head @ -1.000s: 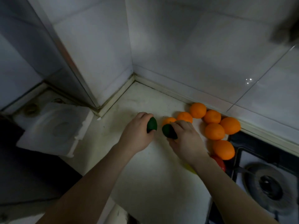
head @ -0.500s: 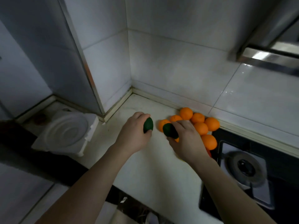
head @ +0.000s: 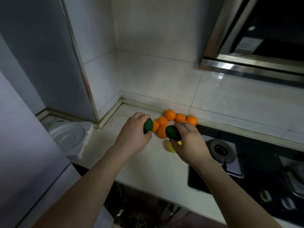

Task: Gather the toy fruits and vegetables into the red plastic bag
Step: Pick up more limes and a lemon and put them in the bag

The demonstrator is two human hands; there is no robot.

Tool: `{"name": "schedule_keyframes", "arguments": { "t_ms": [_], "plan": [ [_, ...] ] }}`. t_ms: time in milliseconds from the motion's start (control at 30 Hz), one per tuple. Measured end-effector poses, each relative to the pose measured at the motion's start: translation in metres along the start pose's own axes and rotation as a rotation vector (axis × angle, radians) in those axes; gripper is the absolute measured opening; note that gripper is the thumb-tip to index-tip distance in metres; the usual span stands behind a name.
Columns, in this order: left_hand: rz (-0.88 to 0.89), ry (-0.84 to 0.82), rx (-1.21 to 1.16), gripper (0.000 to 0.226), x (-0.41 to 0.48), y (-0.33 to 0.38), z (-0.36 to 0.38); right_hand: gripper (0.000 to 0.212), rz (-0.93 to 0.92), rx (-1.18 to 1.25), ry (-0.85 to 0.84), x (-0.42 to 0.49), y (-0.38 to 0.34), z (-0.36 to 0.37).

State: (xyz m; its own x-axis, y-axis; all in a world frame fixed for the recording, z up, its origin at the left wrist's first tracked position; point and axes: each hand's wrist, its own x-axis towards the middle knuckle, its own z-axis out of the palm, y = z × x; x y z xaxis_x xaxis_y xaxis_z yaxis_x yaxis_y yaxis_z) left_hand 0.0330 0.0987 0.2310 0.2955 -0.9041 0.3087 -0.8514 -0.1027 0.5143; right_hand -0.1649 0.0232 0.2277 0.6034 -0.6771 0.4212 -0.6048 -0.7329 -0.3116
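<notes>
Kitchen corner, pale counter (head: 144, 171): one green toy in each of my hands, and the red bag is nowhere in view.

At far left a white foam tray (head: 69, 137) sits on a lower ledge, well apart from the fruit. My left hand (head: 133, 137) curls round the left green toy (head: 148, 127), fingers over and thumb under, a grip fit for carrying. Between my hands the oranges (head: 171, 115) lie bunched against the back wall, touching one another, where they cannot roll off. My right hand (head: 189, 143) grips the right green toy (head: 172, 133) the same way, just above a yellow toy (head: 169, 147) half hidden by my palm. The stove (head: 220, 150) lies to the right. I judge the gathering barely begun. Taking two at once saves trips, but I must find the bag first.
</notes>
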Motion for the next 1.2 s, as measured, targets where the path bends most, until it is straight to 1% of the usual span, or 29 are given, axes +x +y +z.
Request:
{"name": "schedule_keyframes", "arguments": {
  "t_ms": [100,267,400,633,833,1000,1200],
  "plan": [
    [0.041,0.003,0.006,0.056,-0.007,0.024,-0.005,0.049,0.029,0.002,0.022,-0.014,0.005,-0.022],
    [0.099,0.011,-0.002,0.055,-0.015,0.066,-0.006,0.053,0.055,-0.036,0.088,-0.038,0.017,-0.06],
    [0.135,0.015,-0.013,0.055,-0.019,0.112,0.005,0.055,0.105,-0.055,0.109,-0.065,0.04,-0.095],
    [0.196,-0.025,-0.075,0.057,-0.034,0.211,0.057,0.057,0.231,-0.141,0.119,-0.136,0.103,-0.17],
    [0.277,-0.078,-0.121,0.058,-0.046,0.292,0.107,0.054,0.318,-0.219,0.16,-0.2,0.153,-0.226],
    [0.368,-0.16,-0.177,0.058,-0.053,0.355,0.142,0.056,0.429,-0.27,0.194,-0.248,0.185,-0.264],
    [0.496,-0.257,-0.24,0.052,-0.045,0.416,0.177,0.056,0.581,-0.353,0.235,-0.287,0.215,-0.293]
  ]
}}
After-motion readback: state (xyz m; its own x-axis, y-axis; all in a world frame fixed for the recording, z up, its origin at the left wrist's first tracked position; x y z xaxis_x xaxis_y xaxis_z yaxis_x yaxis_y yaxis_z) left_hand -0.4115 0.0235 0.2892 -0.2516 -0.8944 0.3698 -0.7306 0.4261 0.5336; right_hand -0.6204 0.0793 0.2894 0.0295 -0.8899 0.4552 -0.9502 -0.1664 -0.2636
